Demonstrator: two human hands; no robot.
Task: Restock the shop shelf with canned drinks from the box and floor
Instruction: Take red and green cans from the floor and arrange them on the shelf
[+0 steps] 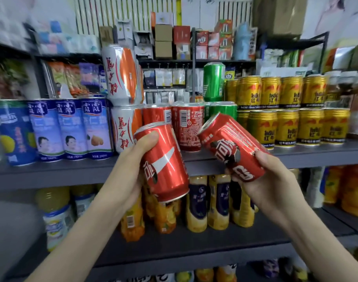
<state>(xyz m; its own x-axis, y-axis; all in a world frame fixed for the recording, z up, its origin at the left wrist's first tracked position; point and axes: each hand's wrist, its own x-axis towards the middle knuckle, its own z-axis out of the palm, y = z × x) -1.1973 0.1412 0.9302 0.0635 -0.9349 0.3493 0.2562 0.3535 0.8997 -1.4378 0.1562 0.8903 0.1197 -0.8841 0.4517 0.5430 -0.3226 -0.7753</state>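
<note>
Both hands are gripping smooth, glossy red cylinders at mid-frame. The left hand (131, 169) is wrapping thumb and fingers round the left cola can (166, 163), which is tilting slightly left. The right hand (269, 180) is clasping the base of the right cola can (231, 147), which is leaning steeply left. Behind them, the flat grey metal shelf (51, 174) is carrying ridged gold energy-drink cans (286, 110) stacked two high at right, tall blue-and-white cans (72, 129) at left, white-and-orange cans (123, 78), upright shelved cola cans (187, 127) at centre, and green cans (213, 82) beside those.
</note>
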